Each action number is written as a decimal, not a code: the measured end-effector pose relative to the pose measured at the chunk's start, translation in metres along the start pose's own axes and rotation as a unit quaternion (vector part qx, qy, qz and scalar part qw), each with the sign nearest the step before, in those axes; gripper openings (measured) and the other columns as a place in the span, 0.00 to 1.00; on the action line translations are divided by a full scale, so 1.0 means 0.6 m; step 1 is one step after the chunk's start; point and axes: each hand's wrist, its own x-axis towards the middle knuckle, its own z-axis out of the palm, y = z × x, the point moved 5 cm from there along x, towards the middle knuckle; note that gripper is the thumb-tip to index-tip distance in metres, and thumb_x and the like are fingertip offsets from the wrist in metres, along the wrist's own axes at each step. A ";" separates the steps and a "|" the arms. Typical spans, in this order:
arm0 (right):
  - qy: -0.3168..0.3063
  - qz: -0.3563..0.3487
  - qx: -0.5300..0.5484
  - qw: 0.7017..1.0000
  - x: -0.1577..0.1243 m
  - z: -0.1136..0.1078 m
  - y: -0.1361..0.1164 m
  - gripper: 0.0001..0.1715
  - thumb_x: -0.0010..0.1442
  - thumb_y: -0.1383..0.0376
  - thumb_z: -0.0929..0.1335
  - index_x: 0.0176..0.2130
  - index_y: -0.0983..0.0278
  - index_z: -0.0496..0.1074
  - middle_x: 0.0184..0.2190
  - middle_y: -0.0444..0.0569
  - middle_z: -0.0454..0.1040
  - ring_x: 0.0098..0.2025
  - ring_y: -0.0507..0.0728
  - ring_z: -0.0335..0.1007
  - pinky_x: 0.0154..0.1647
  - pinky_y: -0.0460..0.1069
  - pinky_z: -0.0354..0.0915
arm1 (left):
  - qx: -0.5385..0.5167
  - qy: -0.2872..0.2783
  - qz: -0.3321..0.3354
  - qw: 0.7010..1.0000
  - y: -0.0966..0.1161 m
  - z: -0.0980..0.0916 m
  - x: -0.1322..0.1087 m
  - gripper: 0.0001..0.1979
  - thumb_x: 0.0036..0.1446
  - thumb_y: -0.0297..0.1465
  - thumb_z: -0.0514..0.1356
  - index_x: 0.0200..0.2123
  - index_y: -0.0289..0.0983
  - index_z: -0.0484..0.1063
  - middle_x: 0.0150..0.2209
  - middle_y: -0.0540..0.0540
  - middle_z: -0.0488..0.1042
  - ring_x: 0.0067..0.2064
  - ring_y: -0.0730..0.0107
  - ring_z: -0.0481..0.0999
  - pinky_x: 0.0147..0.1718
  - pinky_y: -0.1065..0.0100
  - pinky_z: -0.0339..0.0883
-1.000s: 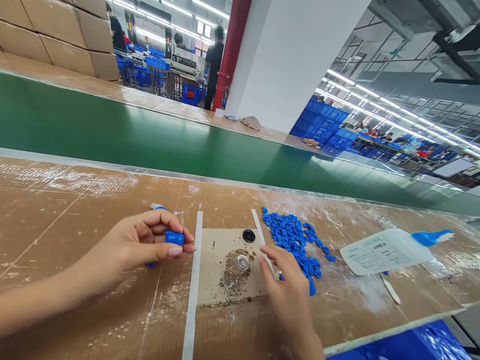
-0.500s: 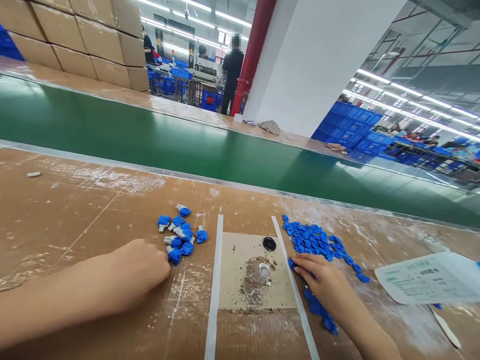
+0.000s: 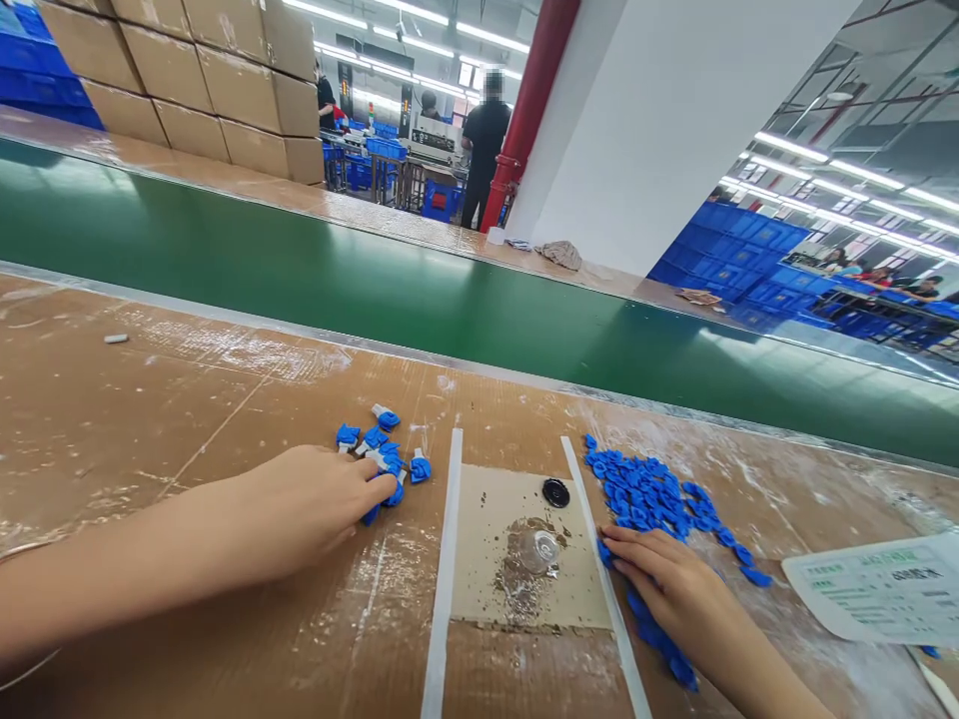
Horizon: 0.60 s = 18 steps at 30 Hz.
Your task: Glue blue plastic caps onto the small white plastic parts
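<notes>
My left hand point(image 3: 315, 504) lies on the brown table top, fingers stretched forward. Its fingertips touch the near edge of a small cluster of blue-and-white parts point(image 3: 382, 449). My right hand point(image 3: 666, 584) lies flat on the near end of a pile of small blue caps point(image 3: 651, 491), its fingertips beside a white strip point(image 3: 603, 579). Between my hands is a pale card square point(image 3: 486, 589) with a clear round piece point(image 3: 540, 551) in a dirty patch and a black disc point(image 3: 555, 491) behind it. I cannot see anything gripped in either hand.
A second white strip point(image 3: 444, 579) borders the card on the left. A printed sheet point(image 3: 876, 589) lies at the right. A green conveyor belt point(image 3: 300, 280) runs behind the table, with cardboard boxes point(image 3: 195, 90), blue crates point(image 3: 749, 250) and people standing beyond it.
My left hand held a blue part up, then lowered to the table and slid right into the cluster. My right hand settled onto the blue caps. The view shifted left.
</notes>
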 end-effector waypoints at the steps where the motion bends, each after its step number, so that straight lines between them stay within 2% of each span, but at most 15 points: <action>1: 0.011 0.005 -0.010 1.000 0.002 -0.008 -0.004 0.18 0.69 0.64 0.60 0.42 0.63 0.78 0.41 0.52 0.80 0.40 0.63 0.78 0.40 0.59 0.75 | 0.012 0.002 0.003 1.000 0.002 0.007 0.005 0.16 0.52 0.17 0.58 0.43 0.36 0.73 0.39 0.42 0.77 0.35 0.56 0.78 0.27 0.63 0.63; 5: 0.090 0.051 -0.005 0.995 0.012 -0.046 -0.037 0.17 0.69 0.58 0.63 0.52 0.64 0.72 0.38 0.52 0.78 0.38 0.61 0.74 0.38 0.55 0.73 | 0.054 -0.031 -0.012 0.998 0.009 0.026 0.025 0.23 0.44 0.11 0.57 0.44 0.33 0.74 0.41 0.39 0.77 0.35 0.55 0.78 0.30 0.63 0.66; 9: 0.116 0.034 0.106 0.987 0.032 -0.042 -0.099 0.18 0.68 0.63 0.66 0.57 0.60 0.66 0.44 0.50 0.77 0.45 0.57 0.70 0.45 0.51 0.70 | 0.051 -0.040 -0.019 0.998 0.015 0.027 0.030 0.25 0.42 0.08 0.53 0.43 0.30 0.75 0.39 0.38 0.78 0.35 0.55 0.78 0.29 0.63 0.67; 12: 0.126 0.009 0.124 0.984 0.047 -0.024 -0.129 0.21 0.67 0.67 0.66 0.58 0.60 0.66 0.43 0.50 0.76 0.45 0.58 0.69 0.45 0.53 0.69 | 0.049 -0.031 -0.017 0.998 0.017 0.029 0.029 0.19 0.48 0.11 0.54 0.40 0.31 0.76 0.35 0.39 0.77 0.31 0.57 0.77 0.29 0.62 0.68; 14: 0.137 0.009 0.120 0.983 0.053 -0.015 -0.132 0.22 0.67 0.68 0.66 0.59 0.60 0.66 0.41 0.50 0.76 0.44 0.59 0.68 0.44 0.54 0.68 | 0.041 -0.030 -0.020 0.999 0.018 0.031 0.030 0.14 0.52 0.15 0.57 0.38 0.32 0.77 0.35 0.39 0.77 0.33 0.55 0.78 0.31 0.60 0.70; 18: 0.140 0.024 0.141 0.980 0.053 -0.010 -0.131 0.23 0.66 0.68 0.66 0.59 0.57 0.66 0.39 0.48 0.78 0.43 0.59 0.70 0.43 0.55 0.70 | -0.024 -0.042 -0.027 0.998 0.027 0.018 0.034 0.06 0.53 0.22 0.60 0.33 0.32 0.77 0.35 0.39 0.78 0.34 0.54 0.77 0.32 0.60 0.69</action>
